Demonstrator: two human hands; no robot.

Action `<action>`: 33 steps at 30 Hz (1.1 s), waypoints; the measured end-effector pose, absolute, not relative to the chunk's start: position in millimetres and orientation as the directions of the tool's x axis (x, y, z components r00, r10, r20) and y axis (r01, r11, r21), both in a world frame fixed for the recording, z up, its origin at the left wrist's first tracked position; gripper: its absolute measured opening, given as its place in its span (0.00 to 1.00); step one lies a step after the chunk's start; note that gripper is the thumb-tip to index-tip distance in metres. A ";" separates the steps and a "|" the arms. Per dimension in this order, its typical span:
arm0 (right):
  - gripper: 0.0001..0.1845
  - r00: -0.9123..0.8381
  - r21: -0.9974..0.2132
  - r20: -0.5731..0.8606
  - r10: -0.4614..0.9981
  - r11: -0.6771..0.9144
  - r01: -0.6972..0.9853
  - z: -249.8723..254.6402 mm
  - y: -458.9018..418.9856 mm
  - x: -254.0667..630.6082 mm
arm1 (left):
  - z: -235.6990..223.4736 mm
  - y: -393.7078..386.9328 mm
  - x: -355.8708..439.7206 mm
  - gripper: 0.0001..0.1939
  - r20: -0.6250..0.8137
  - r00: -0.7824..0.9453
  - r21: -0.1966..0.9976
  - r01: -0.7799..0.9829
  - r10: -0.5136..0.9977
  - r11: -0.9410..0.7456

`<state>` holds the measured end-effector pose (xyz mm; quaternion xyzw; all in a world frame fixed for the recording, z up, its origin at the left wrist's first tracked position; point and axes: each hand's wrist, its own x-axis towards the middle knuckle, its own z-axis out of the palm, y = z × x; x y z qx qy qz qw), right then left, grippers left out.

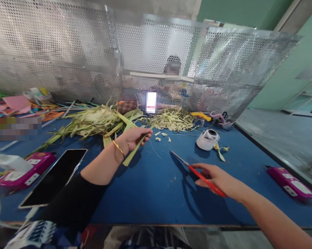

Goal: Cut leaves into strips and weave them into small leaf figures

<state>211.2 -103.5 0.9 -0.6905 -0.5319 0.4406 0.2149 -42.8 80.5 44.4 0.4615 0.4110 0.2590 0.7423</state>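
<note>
The left hand grips a green leaf strip above the middle of the blue worktop, the strip's wide end slanting down toward the near edge. The right hand grips the red handles of the scissors, held right of the middle, the blades pointing toward the far left corner.

Toward the far edge lie a leaf pile, left of the middle, and a heap of thin shreds just beside it on the right. A white spool sits between the shreds and the right edge. The phone lies near the near left corner, just beside a purple power strip.
</note>
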 end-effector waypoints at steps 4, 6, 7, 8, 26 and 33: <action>0.32 -0.005 -0.927 -0.341 0.940 -0.335 0.167 9.1 -114.5 207.2 | 44.7 78.3 -41.1 0.11 -0.382 0.531 0.896 0.012 0.757 0.443; 0.29 -0.044 -0.948 -0.310 0.950 -0.305 0.089 13.3 -111.2 197.5 | 44.3 76.8 -39.9 0.11 -0.381 0.527 0.900 0.022 0.760 0.436; 0.27 -0.056 -0.951 -0.305 0.951 -0.301 0.074 14.6 -108.1 192.3 | 44.0 76.2 -39.4 0.11 -0.379 0.526 0.901 0.024 0.761 0.433; 0.25 -0.064 -0.952 -0.302 0.951 -0.297 0.066 15.2 -104.6 187.4 | 43.8 75.8 -39.1 0.11 -0.378 0.523 0.902 0.024 0.764 0.430; 0.31 -0.091 -0.917 -0.327 0.941 -0.339 -0.210 11.8 -77.0 154.9 | 38.4 73.3 -35.6 0.08 -0.357 0.544 0.917 0.047 0.759 0.397; 0.24 0.070 -0.952 -0.291 0.954 -0.282 -0.121 8.6 -67.4 150.6 | 37.0 68.6 -32.4 0.09 -0.344 0.554 0.929 0.081 0.758 0.362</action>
